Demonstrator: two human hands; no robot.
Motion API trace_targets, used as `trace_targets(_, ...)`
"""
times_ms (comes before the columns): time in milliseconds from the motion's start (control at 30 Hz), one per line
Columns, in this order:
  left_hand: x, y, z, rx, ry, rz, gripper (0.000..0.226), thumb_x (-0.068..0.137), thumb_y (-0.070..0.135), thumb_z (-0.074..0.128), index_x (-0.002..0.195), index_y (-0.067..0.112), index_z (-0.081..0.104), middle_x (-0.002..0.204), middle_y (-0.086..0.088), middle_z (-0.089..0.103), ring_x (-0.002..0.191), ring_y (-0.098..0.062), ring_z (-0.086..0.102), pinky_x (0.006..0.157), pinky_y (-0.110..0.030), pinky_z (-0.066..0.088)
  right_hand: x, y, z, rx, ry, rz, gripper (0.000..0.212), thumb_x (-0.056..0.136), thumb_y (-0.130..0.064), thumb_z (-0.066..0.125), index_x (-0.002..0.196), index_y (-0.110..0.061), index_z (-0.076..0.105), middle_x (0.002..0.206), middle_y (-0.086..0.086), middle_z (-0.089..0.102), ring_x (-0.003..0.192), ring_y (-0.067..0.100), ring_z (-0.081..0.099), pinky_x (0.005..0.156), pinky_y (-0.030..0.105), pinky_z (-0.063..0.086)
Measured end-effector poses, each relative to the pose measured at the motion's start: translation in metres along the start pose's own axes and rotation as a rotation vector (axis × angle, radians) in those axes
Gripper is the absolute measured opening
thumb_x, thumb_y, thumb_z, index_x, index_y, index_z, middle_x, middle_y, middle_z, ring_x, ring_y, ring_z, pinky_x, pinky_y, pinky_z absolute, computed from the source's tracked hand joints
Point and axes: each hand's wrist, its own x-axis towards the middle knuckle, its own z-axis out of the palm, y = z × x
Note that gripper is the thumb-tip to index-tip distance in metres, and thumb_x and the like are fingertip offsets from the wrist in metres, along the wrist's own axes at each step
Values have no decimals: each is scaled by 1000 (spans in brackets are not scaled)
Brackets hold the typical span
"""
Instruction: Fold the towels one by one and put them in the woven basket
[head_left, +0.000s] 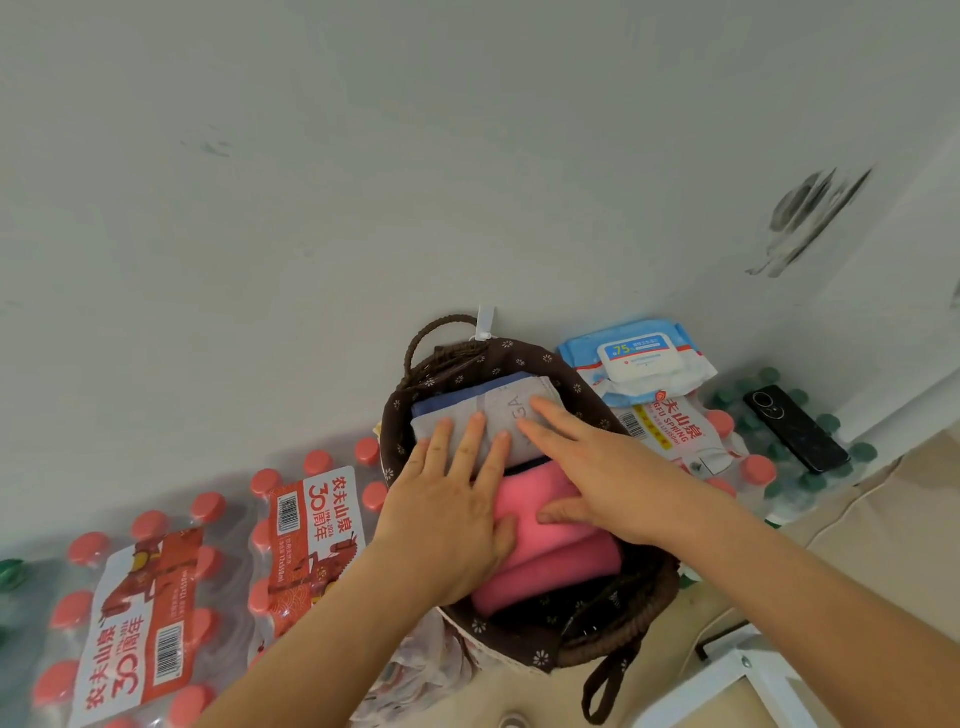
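The brown woven basket (618, 644) with a dark flowered lining stands against the white wall. Inside it lie a folded grey towel (506, 410) at the far end, a blue towel (452, 402) edge behind it, and a folded pink towel (550, 556) at the near end. My left hand (452, 514) lies flat, fingers spread on the grey towel, thumb on the pink one. My right hand (608, 478) presses flat across both towels, fingertips on the grey one. Neither hand grips anything.
Shrink-wrapped packs of red-capped water bottles (156, 597) fill the floor to the left of the basket. To the right sit a pack of wet wipes (641, 358), another bottle pack (727, 452), a black phone (795, 428) on green-capped bottles, and a white frame (737, 675).
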Motion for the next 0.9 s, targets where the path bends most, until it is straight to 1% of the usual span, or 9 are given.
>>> trace_targets(100, 5, 1, 0, 43, -53, 21, 67, 95, 52, 8, 147, 20, -19, 157, -10, -21, 144, -35, -16, 118, -50, -3, 7, -2, 1, -32, -5, 7, 92, 84, -50, 63, 153, -19, 12, 161, -3, -9, 137, 22, 35, 108, 34, 34)
trace_targets(200, 6, 0, 3, 60, -41, 35, 64, 97, 47, 10, 150, 19, -12, 158, -11, -14, 145, -36, -10, 118, -51, 2, 12, -3, 4, -6, 39, 17, 86, 82, -50, 65, 150, -19, 21, 161, -2, 3, 137, 22, 35, 107, 35, 35)
trace_targets(267, 6, -1, 4, -15, 7, 14, 62, 95, 44, 15, 151, 20, 8, 160, -10, 4, 145, -36, 7, 117, -51, 12, 11, -2, 5, 45, 91, 18, 81, 80, -48, 67, 146, -21, 29, 158, -6, 12, 133, 20, 40, 103, 36, 39)
trace_targets(333, 3, 1, 3, -139, 84, -35, 55, 91, 42, 26, 142, 24, 36, 153, -8, 32, 140, -35, 30, 113, -50, 27, 9, 0, 4, 104, 132, 15, 76, 79, -46, 69, 143, -24, 34, 154, -9, 17, 129, 18, 43, 101, 35, 41)
trace_targets(400, 1, 4, 2, -226, 168, -67, 49, 87, 40, 33, 132, 26, 47, 147, -5, 42, 136, -30, 37, 112, -48, 31, 5, 2, 2, 185, 149, 17, 71, 81, -41, 70, 142, -26, 37, 152, -12, 20, 128, 12, 42, 102, 27, 38)
trace_targets(500, -2, 8, -3, -275, 268, -101, 48, 86, 37, 34, 128, 25, 53, 144, -5, 47, 135, -25, 40, 112, -47, 29, -2, 4, -3, 261, 167, 17, 65, 84, -37, 68, 142, -30, 38, 150, -13, 22, 119, 6, 46, 97, 20, 37)
trace_targets(767, -13, 8, -9, -292, 380, -63, 48, 89, 41, 34, 131, 26, 52, 144, -4, 47, 136, -23, 39, 113, -49, 27, -15, 1, -3, 259, 308, -19, 56, 85, -39, 64, 137, -32, 45, 142, -14, 33, 123, 4, 42, 99, 25, 39)
trace_targets(833, -15, 5, -5, -293, 391, -61, 47, 89, 41, 36, 129, 25, 53, 143, -4, 48, 135, -23, 40, 112, -49, 29, -18, 1, -3, 285, 350, -20, 52, 86, -36, 64, 135, -32, 48, 137, -16, 37, 112, -5, 43, 95, 21, 41)
trace_targets(900, -19, 3, -8, -343, 397, -76, 46, 88, 40, 38, 128, 25, 54, 141, -4, 49, 133, -22, 41, 112, -49, 30, -20, 0, -6, 329, 406, -10, 47, 86, -35, 64, 132, -31, 51, 131, -17, 42, 95, -15, 43, 85, 11, 38)
